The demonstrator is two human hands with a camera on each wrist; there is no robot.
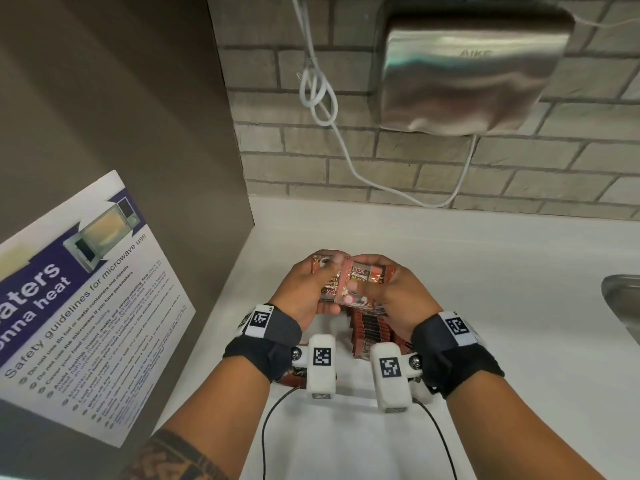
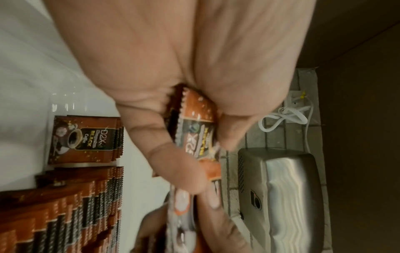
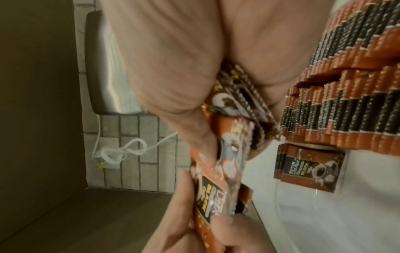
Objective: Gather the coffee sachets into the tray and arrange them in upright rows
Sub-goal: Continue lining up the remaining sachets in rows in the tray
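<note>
Both hands are raised above the white tabletop [image 1: 485, 271] at the centre of the head view. The left hand [image 1: 304, 292] grasps a bunch of coffee sachets [image 1: 349, 278] from the 9 o'clock side, fingers curled over the top edge and thumb beneath. The right hand [image 1: 398, 292] grasps the same bunch from the 3 o'clock side, thumb on the upper face. The bunch is held roughly flat between them; print reading "D2X" shows on the top sachet. The left wrist view confirms the left hand's fingers [image 2: 173, 162] wrapped round the sachet edges, though blurred.

Directly at 6 o'clock from the held bunch, between the wrists, rows of sachets [image 1: 370, 330] stand upright in close-packed ranks, serrated edges uppermost. In the wrist views these rows [image 2: 65, 214] sit in a clear-walled tray [image 2: 52, 106]; its walls are faint, visible mainly by glints. A short separate stack [image 2: 84, 140] stands at the end of the ranks, label facing out.

At 12 o'clock a steel hand dryer [image 1: 474, 74] hangs on the brick wall [image 1: 277, 161], with a knotted white cable [image 1: 318, 95] at its 9 o'clock. A microwave safety notice [image 1: 86, 306] is fixed to the brown panel at 9 o'clock. A steel sink rim [image 1: 620, 299] shows at 3 o'clock.
</note>
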